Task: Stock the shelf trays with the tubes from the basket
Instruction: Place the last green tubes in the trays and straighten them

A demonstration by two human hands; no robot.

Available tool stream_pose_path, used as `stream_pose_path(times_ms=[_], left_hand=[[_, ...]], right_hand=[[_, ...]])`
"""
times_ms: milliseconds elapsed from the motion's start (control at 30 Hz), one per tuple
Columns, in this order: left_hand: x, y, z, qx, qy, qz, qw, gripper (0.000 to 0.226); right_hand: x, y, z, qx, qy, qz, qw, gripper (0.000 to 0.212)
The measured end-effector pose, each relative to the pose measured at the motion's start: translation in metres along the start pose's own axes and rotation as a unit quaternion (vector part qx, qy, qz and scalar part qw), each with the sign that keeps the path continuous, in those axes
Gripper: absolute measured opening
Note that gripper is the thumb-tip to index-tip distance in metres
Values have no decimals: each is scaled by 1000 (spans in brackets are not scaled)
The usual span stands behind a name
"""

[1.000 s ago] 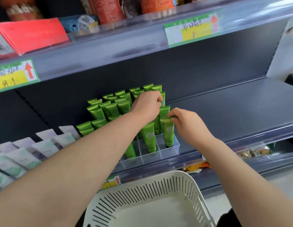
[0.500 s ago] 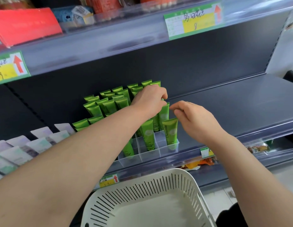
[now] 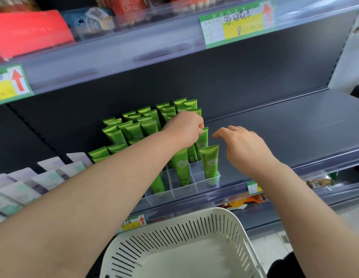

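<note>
Left of the clear divided tray (image 3: 194,190), pale sachets (image 3: 44,181) crowd right up to it, so you have no room on that side. The tray's front wall sits just behind the lip of the shelf deck (image 3: 285,125), and right of the tray that dark deck runs open and wide to the far end. Well above the tray, the upper shelf (image 3: 134,57) overhangs, with a green and yellow price label (image 3: 234,23) on its edge. Below the tray and nearer to you, the white slotted basket (image 3: 218,223) shows its pale floor. Your left hand (image 3: 184,131) reaches over the tray's right rows, knuckles up and fingers curled, pinching the crimped top of one tube (image 3: 202,140) that stands in the tray's right-hand row, second from the front. Your right hand (image 3: 242,145) hovers just right of the tray, palm down, fingers loosely bent and spread, gripping nothing and touching no tube. The green tubes (image 3: 134,127) stand cap down in the tray's compartments, crimped ends up, packed close toward the back. The front right tube (image 3: 209,161) stands upright in the tray's front right corner, "Chamomile" printed along its side.
</note>
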State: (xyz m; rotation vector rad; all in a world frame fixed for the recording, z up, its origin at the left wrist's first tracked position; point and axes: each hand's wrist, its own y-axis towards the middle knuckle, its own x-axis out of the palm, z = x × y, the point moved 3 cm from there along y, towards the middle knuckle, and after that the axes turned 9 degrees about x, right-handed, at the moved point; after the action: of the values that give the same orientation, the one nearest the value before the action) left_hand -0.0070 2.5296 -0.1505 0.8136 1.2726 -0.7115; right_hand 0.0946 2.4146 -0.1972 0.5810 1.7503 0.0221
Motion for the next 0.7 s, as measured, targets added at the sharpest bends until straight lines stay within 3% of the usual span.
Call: stream_pose_path(times_ms=[200, 400, 700], left_hand=[[-21, 0, -8, -22, -42, 80, 996, 12], [-14, 4, -21, -58, 24, 30, 998, 25], [-14, 20, -13, -64, 21, 78, 995, 22]], right_hand=[[-4, 2, 0, -2, -6, 28, 1000, 41], [-6, -1, -1, -9, -5, 56, 998, 33], [-5, -1, 1, -4, 7, 55, 998, 36]])
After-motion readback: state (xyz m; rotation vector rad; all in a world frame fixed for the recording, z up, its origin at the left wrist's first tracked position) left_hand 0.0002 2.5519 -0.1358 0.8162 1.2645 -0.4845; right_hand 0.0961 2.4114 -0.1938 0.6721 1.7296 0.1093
